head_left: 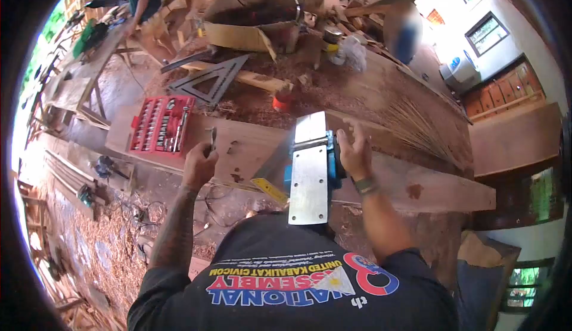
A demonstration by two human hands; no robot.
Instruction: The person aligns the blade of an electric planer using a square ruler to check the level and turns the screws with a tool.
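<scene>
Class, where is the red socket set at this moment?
In the head view, the red socket set lies open on the wooden board, left of centre, near the left hand.

On the right, a white wall [517,24] is broken by a dark-framed window [487,33], near which a panelled brown wooden front [506,89] is set. Greenery is seen through another window [525,278] at the lower right. The floor [104,241] at the left is strewn with wood shavings. Farther up that side, a wooden table [68,92] is supported on slanted legs, and the outer edge is flooded with bright daylight. Scrap timber [372,9] is heaped at the back.
</scene>
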